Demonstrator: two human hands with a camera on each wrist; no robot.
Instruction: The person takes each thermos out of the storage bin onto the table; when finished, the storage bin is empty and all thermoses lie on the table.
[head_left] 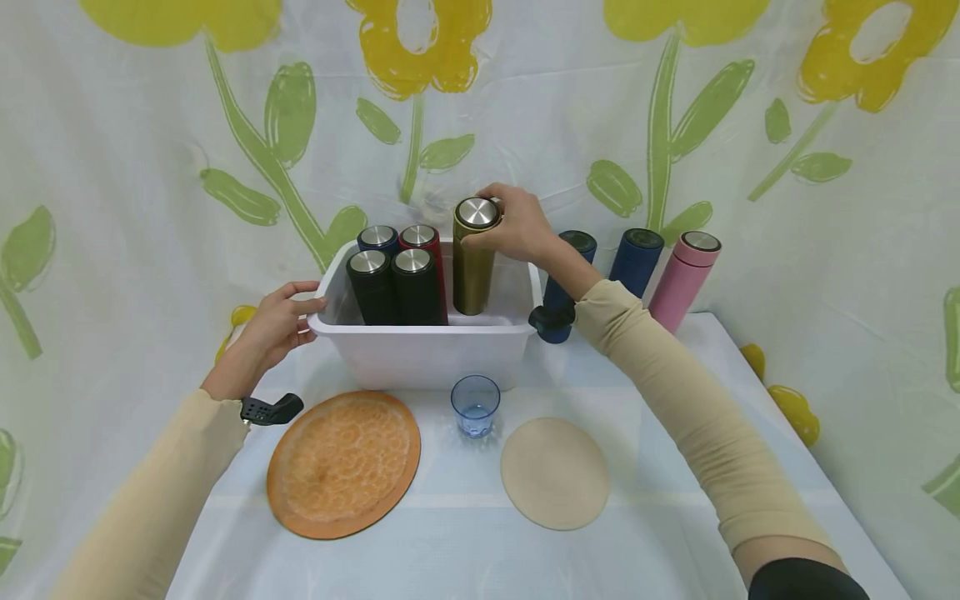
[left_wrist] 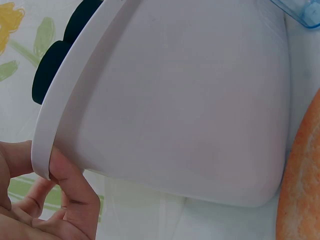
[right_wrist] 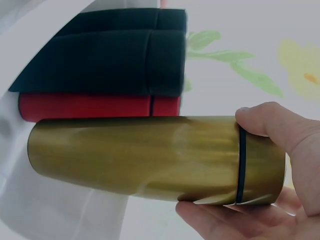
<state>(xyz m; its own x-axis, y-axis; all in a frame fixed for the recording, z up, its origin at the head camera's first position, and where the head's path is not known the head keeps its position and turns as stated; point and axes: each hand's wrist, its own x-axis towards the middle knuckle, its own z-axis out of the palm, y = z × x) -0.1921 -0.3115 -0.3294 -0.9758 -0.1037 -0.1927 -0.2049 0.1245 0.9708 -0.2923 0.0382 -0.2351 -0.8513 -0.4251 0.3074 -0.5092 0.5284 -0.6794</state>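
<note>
My right hand grips a gold thermos flask round its upper end, thumb on one side and fingers on the other in the right wrist view. The flask stands upright inside the white plastic tub; whether its base touches the floor of the tub I cannot tell. To its left in the tub are two black flasks, a red flask and a blue flask. With thumb and fingers, my left hand pinches the tub's left rim.
Right of the tub stand two dark blue flasks and a pink flask. In front are a blue-tinted glass, a round bread-patterned mat and a round beige mat. A flower-print curtain hangs behind the table.
</note>
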